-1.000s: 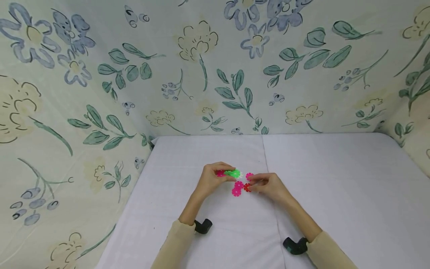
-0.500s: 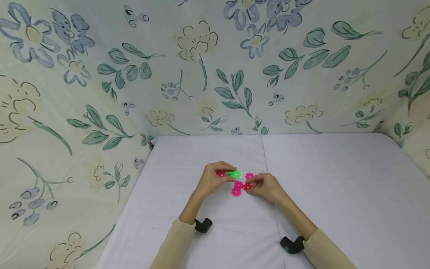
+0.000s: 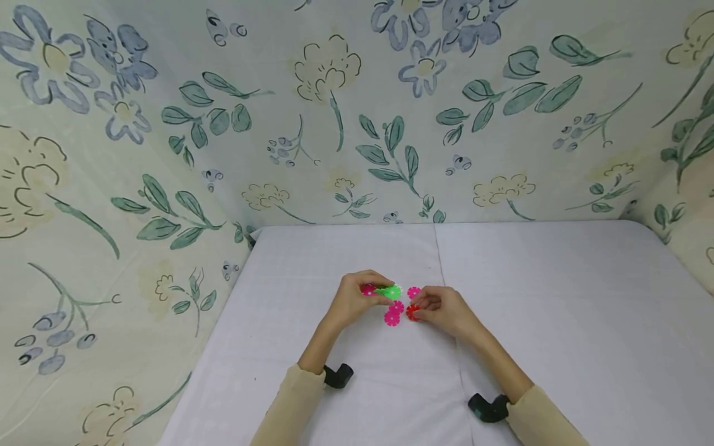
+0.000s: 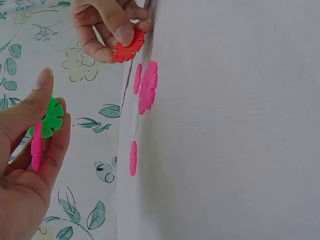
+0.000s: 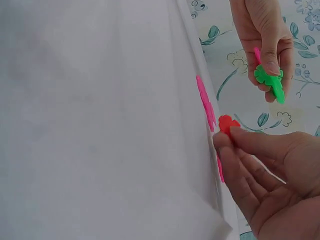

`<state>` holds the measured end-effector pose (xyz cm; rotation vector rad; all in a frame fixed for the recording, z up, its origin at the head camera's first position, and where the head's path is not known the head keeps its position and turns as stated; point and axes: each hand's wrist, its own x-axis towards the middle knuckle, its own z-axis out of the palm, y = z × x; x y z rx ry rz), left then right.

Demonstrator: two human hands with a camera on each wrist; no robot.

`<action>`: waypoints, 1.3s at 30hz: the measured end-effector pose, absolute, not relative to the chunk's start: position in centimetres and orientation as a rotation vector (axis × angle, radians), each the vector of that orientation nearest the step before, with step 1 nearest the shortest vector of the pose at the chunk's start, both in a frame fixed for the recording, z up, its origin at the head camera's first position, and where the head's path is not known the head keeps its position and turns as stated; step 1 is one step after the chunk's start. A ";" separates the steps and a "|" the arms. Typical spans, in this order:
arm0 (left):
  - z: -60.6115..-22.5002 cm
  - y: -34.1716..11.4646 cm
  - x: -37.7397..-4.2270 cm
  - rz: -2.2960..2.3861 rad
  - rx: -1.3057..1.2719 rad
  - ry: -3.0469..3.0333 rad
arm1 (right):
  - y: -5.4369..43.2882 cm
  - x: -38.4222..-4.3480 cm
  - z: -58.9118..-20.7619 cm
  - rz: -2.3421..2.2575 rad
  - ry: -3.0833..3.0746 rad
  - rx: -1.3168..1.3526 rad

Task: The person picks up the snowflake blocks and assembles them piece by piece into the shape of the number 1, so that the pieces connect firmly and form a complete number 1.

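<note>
In the head view my left hand (image 3: 354, 301) holds green slotted flower-shaped discs (image 3: 393, 292) between thumb and fingers. The left wrist view shows a pink slotted disc (image 4: 36, 147) joined to the green in that hand. To the right, my right hand (image 3: 449, 311) pinches a red slotted flower disc (image 3: 412, 313) between thumb and fingertips. The red disc is apart from the green ones, with its rim partly covered by the fingers. Between and below the hands lie two overlapping pink flower discs (image 3: 393, 313) on the white cloth.
Another pink disc (image 3: 413, 292) lies beyond the right fingertips, and one more pink disc (image 4: 133, 158) lies on the cloth near the left hand. The white-covered table (image 3: 558, 322) meets a floral-patterned cloth backdrop (image 3: 390, 111) at its far edge and left side.
The red disc, pinched in my right hand, has turned and shifted slightly right, away from the pink pair. My left hand has dipped very slightly with the green discs.
</note>
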<state>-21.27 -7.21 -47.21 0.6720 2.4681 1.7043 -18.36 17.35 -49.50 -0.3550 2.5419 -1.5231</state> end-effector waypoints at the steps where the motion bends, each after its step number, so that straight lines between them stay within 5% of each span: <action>1: -47.2 -7.2 -21.3 1.701 0.674 2.470 | 17.4 -18.3 -49.4 -1.560 2.518 -0.359; 39: -47.0 -7.0 -20.9 1.663 0.690 2.473 | 16.6 -17.6 -48.7 -2.084 2.356 -0.385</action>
